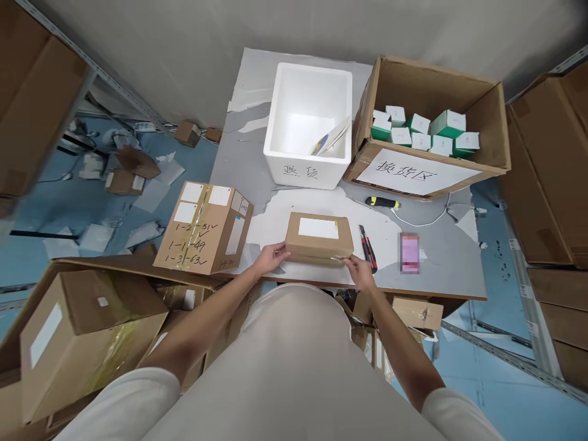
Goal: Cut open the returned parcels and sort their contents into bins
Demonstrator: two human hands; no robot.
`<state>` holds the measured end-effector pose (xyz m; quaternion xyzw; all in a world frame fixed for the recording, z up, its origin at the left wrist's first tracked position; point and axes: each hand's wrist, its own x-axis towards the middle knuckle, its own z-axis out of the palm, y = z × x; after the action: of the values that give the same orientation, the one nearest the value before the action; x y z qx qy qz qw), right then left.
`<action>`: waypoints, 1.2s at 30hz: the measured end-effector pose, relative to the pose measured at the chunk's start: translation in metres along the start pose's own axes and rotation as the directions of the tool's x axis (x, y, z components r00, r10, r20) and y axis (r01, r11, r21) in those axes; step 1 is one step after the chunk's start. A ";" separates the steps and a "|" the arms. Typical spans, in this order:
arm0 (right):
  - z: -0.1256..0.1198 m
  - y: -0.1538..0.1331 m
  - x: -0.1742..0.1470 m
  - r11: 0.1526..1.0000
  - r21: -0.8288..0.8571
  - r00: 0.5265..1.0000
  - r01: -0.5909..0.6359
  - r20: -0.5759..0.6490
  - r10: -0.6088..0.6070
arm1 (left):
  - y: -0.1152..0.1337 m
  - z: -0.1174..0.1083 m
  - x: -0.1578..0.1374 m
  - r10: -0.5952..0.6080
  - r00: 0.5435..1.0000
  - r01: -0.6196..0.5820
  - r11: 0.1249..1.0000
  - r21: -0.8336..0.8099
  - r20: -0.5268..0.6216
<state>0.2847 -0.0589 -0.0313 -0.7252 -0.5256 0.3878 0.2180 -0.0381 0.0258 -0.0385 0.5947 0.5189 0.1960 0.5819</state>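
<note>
A small brown cardboard box (319, 237) with a white label on top lies near the front edge of the table. My left hand (272, 258) grips its left front corner, fingers closed against the side. At the right front corner, my right hand (361, 271) is closed in a pinch at the box's edge. A shiny strip, perhaps tape, shows along the front edge beside those fingers. Just right of the box lies a red and black box cutter (367, 248), close to my right hand but not held.
Behind stand a white foam box (309, 168) with papers inside and a large carton (482, 165) holding several green-and-white boxes. A yellow-black cutter (383, 202) and a blurred pink item (410, 252) lie right. A marked carton (202, 229) stands left. Cartons (92, 343) crowd below.
</note>
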 end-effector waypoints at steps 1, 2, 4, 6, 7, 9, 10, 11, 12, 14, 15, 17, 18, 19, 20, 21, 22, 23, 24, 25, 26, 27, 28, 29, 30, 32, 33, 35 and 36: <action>-0.006 -0.005 0.002 0.999 -0.053 1.000 0.006 -0.025 -0.008 | 0.007 -0.002 0.001 0.004 1.000 -0.003 0.999 0.046 -0.025; -0.012 -0.010 0.005 0.994 -0.108 0.999 0.012 -0.048 -0.017 | 0.015 -0.004 0.003 0.007 0.998 -0.001 0.995 0.102 -0.054; -0.019 -0.020 0.011 0.980 -0.195 0.996 0.024 -0.078 -0.040 | 0.029 -0.005 0.008 0.007 0.993 0.021 0.973 0.229 -0.119; -0.023 -0.028 0.019 0.973 -0.228 0.994 0.022 -0.096 -0.045 | 0.041 -0.005 0.014 0.000 0.985 0.058 0.942 0.329 -0.173; -0.024 -0.032 0.022 0.971 -0.239 0.993 0.015 -0.109 -0.042 | 0.046 -0.005 0.017 -0.005 0.981 0.075 0.930 0.360 -0.192; -0.025 -0.036 0.029 0.965 -0.260 0.991 -0.002 -0.127 -0.032 | 0.052 -0.004 0.022 -0.016 0.977 0.100 0.915 0.390 -0.214; -0.026 -0.038 0.031 0.965 -0.263 0.991 -0.014 -0.130 -0.022 | 0.054 -0.004 0.024 -0.021 0.976 0.108 0.912 0.395 -0.218; -0.026 -0.038 0.033 0.966 -0.257 0.992 -0.025 -0.128 -0.008 | 0.055 -0.004 0.025 -0.027 0.975 0.115 0.911 0.396 -0.221; -0.027 -0.039 0.035 0.970 -0.242 0.993 -0.035 -0.121 0.005 | 0.055 -0.004 0.026 -0.032 0.974 0.120 0.912 0.391 -0.225; -0.027 -0.038 0.037 0.979 -0.199 0.994 -0.051 -0.109 0.029 | 0.052 -0.004 0.028 -0.042 0.971 0.130 0.920 0.370 -0.237; -0.026 -0.037 0.037 0.982 -0.178 0.994 -0.056 -0.107 0.038 | 0.049 -0.004 0.029 -0.048 0.968 0.135 0.926 0.351 -0.244; -0.024 -0.033 0.036 0.992 -0.112 0.992 -0.064 -0.111 0.052 | 0.042 -0.003 0.029 -0.063 0.966 0.131 0.956 0.263 -0.251; -0.022 -0.030 0.036 0.997 -0.048 0.992 -0.067 -0.113 0.061 | 0.037 -0.002 0.028 -0.067 0.967 0.120 0.972 0.204 -0.248; -0.019 -0.025 0.035 0.997 0.037 0.991 -0.069 -0.111 0.073 | 0.032 -0.002 0.028 -0.070 0.968 0.105 0.984 0.140 -0.240; -0.016 -0.021 0.033 0.988 0.135 0.991 -0.070 -0.104 0.084 | 0.027 -0.001 0.026 -0.071 0.971 0.092 0.992 0.082 -0.229; -0.014 -0.016 0.032 0.971 0.230 0.992 -0.065 -0.091 0.088 | 0.022 -0.001 0.024 -0.067 0.975 0.075 0.997 0.034 -0.212; -0.011 -0.010 0.030 0.950 0.308 0.994 -0.053 -0.073 0.079 | 0.016 -0.001 0.021 -0.054 0.981 0.054 0.999 -0.001 -0.187; -0.008 -0.005 0.028 0.931 0.362 0.997 -0.035 -0.052 0.057 | 0.011 0.000 0.018 -0.031 0.986 0.027 0.999 -0.025 -0.162; -0.006 0.000 0.026 0.920 0.392 0.999 -0.014 -0.032 0.029 | 0.006 0.000 0.015 -0.003 0.990 -0.004 0.999 -0.048 -0.139; -0.004 0.004 0.024 0.914 0.406 1.000 0.002 -0.010 0.002 | 0.001 0.001 0.012 0.023 0.993 -0.031 0.997 -0.067 -0.119; -0.001 0.007 0.022 0.912 0.411 1.000 0.011 0.015 -0.019 | -0.004 0.003 0.009 0.040 0.994 -0.048 0.996 -0.081 -0.100; 0.001 0.009 0.021 0.911 0.411 0.999 0.011 0.043 -0.032 | -0.009 0.005 0.007 0.048 0.995 -0.056 0.994 -0.092 -0.085; 0.004 0.010 0.020 0.911 0.413 0.997 0.004 0.068 -0.035 | -0.013 0.007 0.006 0.047 0.996 -0.054 0.993 -0.101 -0.072; 0.007 0.011 0.019 0.910 0.415 0.996 -0.006 0.087 -0.033 | -0.017 0.010 0.006 0.045 0.997 -0.052 0.992 -0.114 -0.062; 0.010 0.010 0.019 0.909 0.417 0.995 -0.016 0.095 -0.026 | -0.021 0.013 0.007 0.045 0.998 -0.051 0.990 -0.128 -0.049; 0.015 0.007 0.020 0.910 0.414 0.997 -0.029 0.073 -0.002 | -0.026 0.020 0.011 0.055 0.998 -0.061 0.987 -0.152 -0.044; 0.017 0.005 0.021 0.912 0.409 0.999 -0.034 0.051 0.014 | -0.027 0.022 0.013 0.058 0.997 -0.066 0.985 -0.162 -0.052; 0.017 0.001 0.022 0.918 0.395 0.999 -0.040 0.020 0.034 | -0.026 0.024 0.015 0.054 0.995 -0.067 0.983 -0.170 -0.079; 0.016 -0.001 0.022 0.923 0.384 0.999 -0.038 0.020 0.033 | -0.024 0.023 0.015 0.046 0.994 -0.062 0.985 -0.162 -0.097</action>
<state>0.2746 -0.0397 -0.0475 -0.6754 -0.4276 0.4917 0.3453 -0.0224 0.0215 -0.0712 0.5489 0.5110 0.2811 0.5988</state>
